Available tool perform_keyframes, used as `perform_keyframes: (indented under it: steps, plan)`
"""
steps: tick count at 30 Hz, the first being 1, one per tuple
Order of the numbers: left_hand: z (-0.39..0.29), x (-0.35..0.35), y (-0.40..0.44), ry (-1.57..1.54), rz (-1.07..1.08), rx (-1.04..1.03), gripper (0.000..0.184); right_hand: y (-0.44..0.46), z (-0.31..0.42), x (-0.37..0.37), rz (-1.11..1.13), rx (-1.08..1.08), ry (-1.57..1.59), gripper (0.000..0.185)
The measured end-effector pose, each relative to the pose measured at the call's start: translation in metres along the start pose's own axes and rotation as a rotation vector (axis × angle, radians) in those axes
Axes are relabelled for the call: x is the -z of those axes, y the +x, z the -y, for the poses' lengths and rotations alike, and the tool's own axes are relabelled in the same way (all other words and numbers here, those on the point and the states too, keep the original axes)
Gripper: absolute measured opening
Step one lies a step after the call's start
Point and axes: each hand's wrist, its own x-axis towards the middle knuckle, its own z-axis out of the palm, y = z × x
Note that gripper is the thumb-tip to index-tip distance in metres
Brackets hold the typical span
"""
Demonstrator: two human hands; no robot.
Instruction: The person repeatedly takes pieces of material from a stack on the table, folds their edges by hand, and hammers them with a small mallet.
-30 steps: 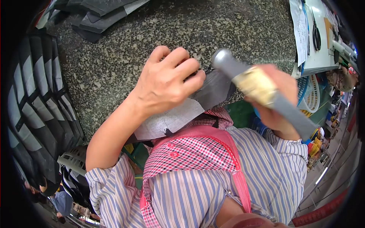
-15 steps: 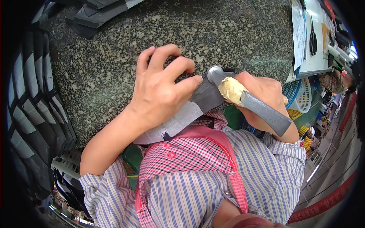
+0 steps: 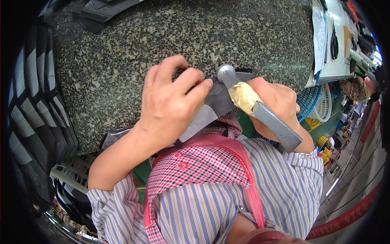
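Note:
My right hand (image 3: 276,101) is closed round a hammer (image 3: 274,122) with yellowish wrapping on its head. The hammer's round face rests on or just over a dark grey flat piece (image 3: 221,97) near the stone table's front edge. A lighter grey patch (image 3: 199,122) lies on the same strip. My left hand (image 3: 170,97) is curled at the piece's upper left side, its thumb and forefinger pinched at the edge beside the hammer face. My left wrist and palm hide part of the strip, whose far end (image 3: 113,137) shows beyond my forearm.
Dark and grey pieces (image 3: 34,110) stand in overlapping rows at the left of the speckled table (image 3: 122,61). More dark pieces (image 3: 101,14) lie at the top left. At right are a white surface (image 3: 335,61), papers (image 3: 319,38), black scissors (image 3: 334,44) and baskets (image 3: 323,105).
The raised hammer has come down onto the dark piece and then shifted slightly left. My left hand has drawn in slightly, and the strip's left end now shows beyond my forearm.

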Motion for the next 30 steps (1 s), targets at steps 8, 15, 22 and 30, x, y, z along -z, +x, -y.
perform_keyframes:
  steps: [8, 15, 22, 30]
  plan:
    - [-0.018, -0.010, -0.001, 0.150, 0.014, -0.101, 0.024, 0.005, 0.007, 0.007, -0.066, -0.060, 0.038, 0.022]
    - [-0.017, -0.007, -0.006, 0.011, 0.054, 0.004, 0.029, 0.003, 0.015, -0.001, -0.091, -0.037, 0.038, 0.020]
    - [-0.007, -0.011, -0.018, 0.054, -0.099, -0.030, 0.022, 0.008, 0.006, 0.002, -0.155, 0.014, -0.102, 0.024]
    - [-0.015, -0.015, -0.012, 0.129, -0.087, -0.068, 0.022, 0.013, -0.008, 0.010, -0.132, 0.006, -0.071, 0.019]
